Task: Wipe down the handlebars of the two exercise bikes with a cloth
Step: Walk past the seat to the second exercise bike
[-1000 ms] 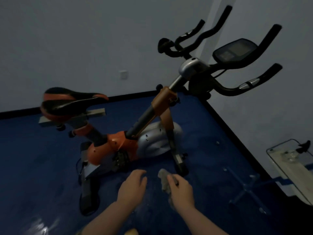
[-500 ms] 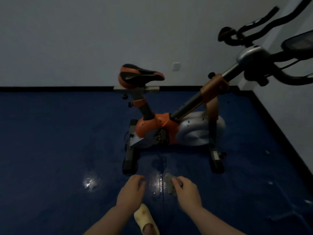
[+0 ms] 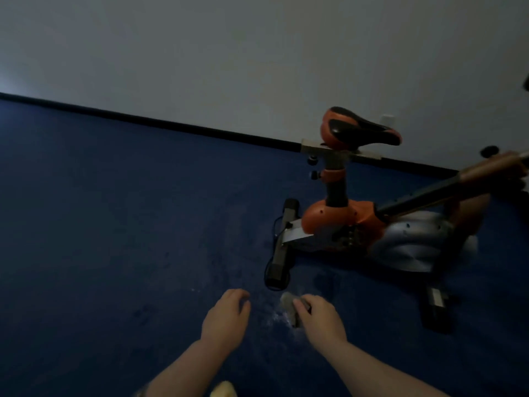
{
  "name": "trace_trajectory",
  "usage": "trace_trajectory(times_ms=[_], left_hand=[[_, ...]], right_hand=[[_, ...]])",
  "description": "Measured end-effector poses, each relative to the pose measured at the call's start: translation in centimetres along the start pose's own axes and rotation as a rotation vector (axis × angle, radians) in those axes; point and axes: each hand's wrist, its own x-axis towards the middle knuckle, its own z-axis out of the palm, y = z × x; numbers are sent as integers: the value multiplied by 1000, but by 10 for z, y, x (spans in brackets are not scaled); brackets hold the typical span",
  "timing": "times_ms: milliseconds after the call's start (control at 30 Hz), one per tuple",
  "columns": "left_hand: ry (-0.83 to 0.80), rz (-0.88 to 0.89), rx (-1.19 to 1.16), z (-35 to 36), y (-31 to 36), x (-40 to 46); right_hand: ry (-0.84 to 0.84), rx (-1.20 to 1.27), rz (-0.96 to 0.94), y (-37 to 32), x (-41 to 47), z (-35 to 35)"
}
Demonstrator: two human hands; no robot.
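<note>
An orange and silver exercise bike (image 3: 357, 222) stands at the right on the dark blue floor, its black and orange saddle (image 3: 357, 128) raised. Its handlebars are out of frame past the right edge. My right hand (image 3: 320, 318) grips a small grey cloth (image 3: 287, 306), bunched between the fingers, low in the middle of the view. My left hand (image 3: 227, 318) hangs beside it with fingers loosely curled, holding nothing. Only one bike shows.
A white wall with a black skirting board (image 3: 171, 124) runs across the back. The bike's rear foot bar (image 3: 282, 245) lies just beyond my hands. Bare blue floor (image 3: 114, 239) spreads to the left. A pale slipper tip (image 3: 223, 391) shows at the bottom edge.
The view has swung left: the bike slid to the right edge and its handlebars and console left the frame. My hands kept their pose, the right one still holding the cloth.
</note>
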Motion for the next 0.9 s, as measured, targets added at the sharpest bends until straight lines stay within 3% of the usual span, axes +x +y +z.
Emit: trace_trajectory(times_ms=[267, 533, 900], left_hand=[[-14, -8, -1, -56, -36, 69], [-89, 76, -17, -73, -4, 183], [-21, 1, -47, -141, 30, 341]], right_hand=[[31, 56, -17, -83, 55, 39], [68, 78, 52, -108, 168, 18], [54, 87, -45, -193, 333, -26]])
